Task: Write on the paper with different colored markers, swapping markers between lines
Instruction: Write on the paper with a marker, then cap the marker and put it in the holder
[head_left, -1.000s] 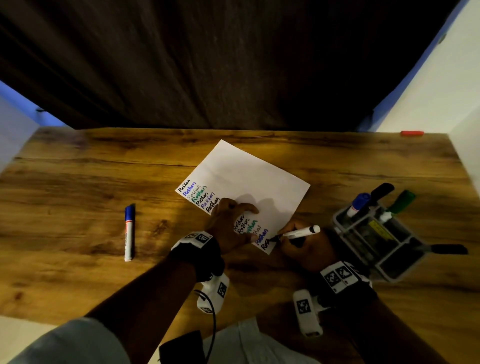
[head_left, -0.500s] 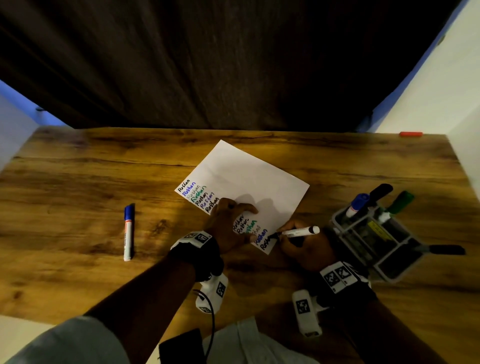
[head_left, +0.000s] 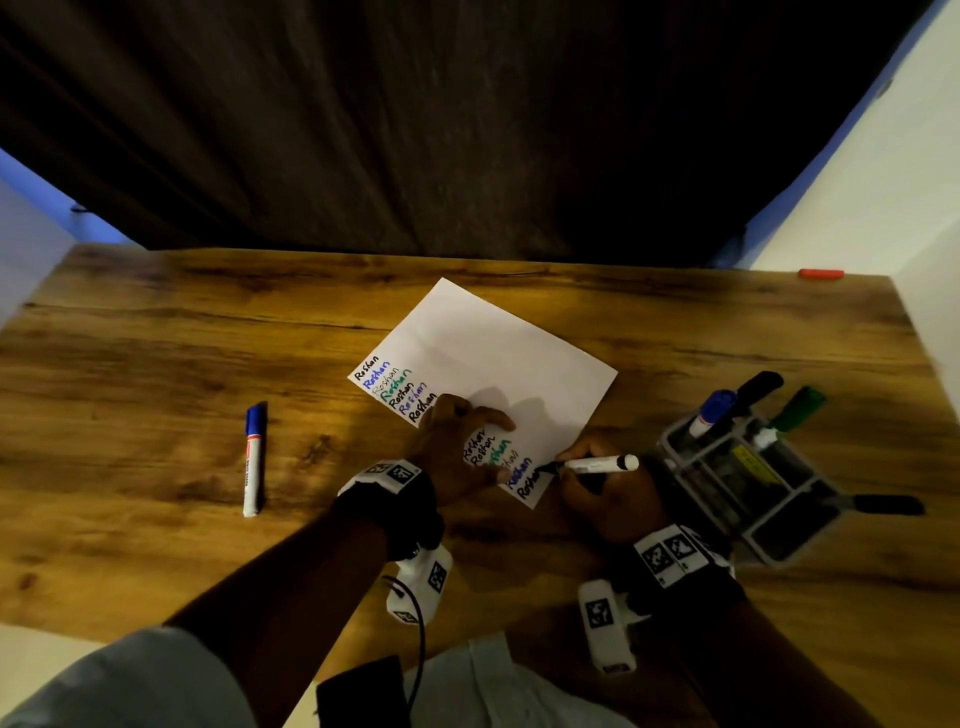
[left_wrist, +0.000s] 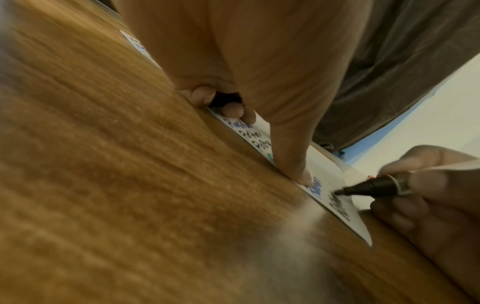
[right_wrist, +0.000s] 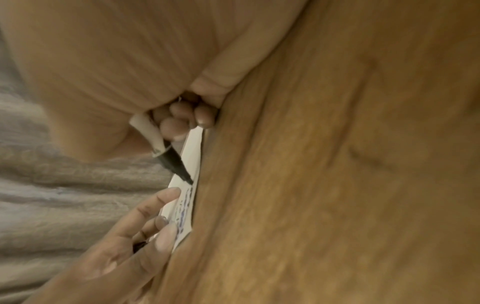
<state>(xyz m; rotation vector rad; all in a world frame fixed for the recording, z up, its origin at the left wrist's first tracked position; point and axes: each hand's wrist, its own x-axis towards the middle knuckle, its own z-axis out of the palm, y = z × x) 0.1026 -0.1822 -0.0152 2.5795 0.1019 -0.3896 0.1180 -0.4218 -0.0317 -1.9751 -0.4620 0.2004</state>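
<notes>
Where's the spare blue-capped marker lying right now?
In the head view the blue-capped marker lies alone on the wooden table, well to the left of the paper and of the left hand.

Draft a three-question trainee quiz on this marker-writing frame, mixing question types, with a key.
1. True or false: the right hand grips the black marker with its tip at the paper's near corner.
2. What is the left hand doing? A) lifting the paper B) pressing it flat C) reaching for the organizer
3. Fill in: the blue marker lies on the table, on the paper's ___ side.

Key: 1 true; 2 B; 3 left.
</notes>
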